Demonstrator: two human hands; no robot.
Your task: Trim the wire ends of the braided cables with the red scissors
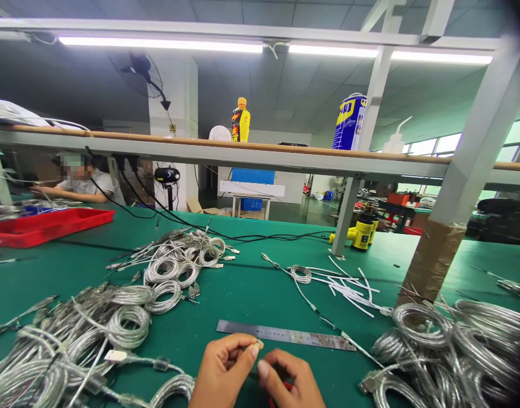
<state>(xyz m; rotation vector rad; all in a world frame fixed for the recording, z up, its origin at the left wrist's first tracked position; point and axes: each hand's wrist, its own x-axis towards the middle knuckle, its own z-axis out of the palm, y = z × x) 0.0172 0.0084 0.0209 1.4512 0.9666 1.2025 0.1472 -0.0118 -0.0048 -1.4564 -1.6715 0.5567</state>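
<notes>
My left hand (226, 371) pinches a small pale piece between thumb and forefinger; its kind is too small to tell. Close beside it, my right hand (292, 377) is closed, fingers curled. A bit of something red (288, 386) shows under the right fingers, mostly hidden by them. Just beyond both hands a steel ruler (285, 334) lies on the green table mat (238, 289). One clear-jacketed cable with a small coil (301, 274) stretches past the ruler's right end.
Coiled USB cables (128, 327) pile up on the left, and more cable coils (489, 334) on the right. White tubes (349, 289) lie behind the ruler. A red tray (47, 226), yellow tool (362, 233) and shelf post (438, 255) stand farther back. Another person (85, 181) sits at far left.
</notes>
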